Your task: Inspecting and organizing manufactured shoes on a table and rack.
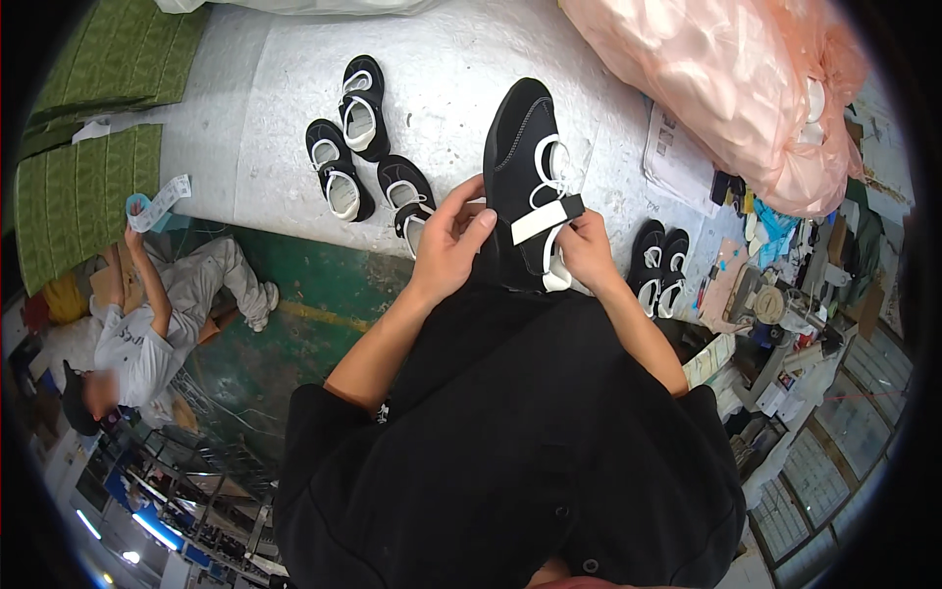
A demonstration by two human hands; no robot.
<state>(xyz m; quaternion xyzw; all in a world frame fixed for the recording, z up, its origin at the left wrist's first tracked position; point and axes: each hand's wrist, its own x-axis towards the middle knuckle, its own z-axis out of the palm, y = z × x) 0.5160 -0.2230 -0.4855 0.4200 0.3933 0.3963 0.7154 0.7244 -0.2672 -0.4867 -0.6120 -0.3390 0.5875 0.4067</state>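
Observation:
Upright in front of my body is a black shoe [513,177] with white trim, pale stitching and white laces, its toe pointing away from me. My left hand [454,240] is closed on the shoe's left side, thumb and fingers gripping near the heel half. On the other side, my right hand [587,250] pinches the black end of the shoe's strap [538,222]; the strap's white face is turned up and lies slantwise across the shoe. Some right fingers are hidden behind the strap and shoe.
Left of my hands, several black shoes [365,113] stand on the pale worktable [265,118]. Another black pair [659,263] sits at right, near papers [677,157] and a large pink plastic bag [726,88]. Patterned green material [88,187] lies far left, above a seated co-worker [162,334].

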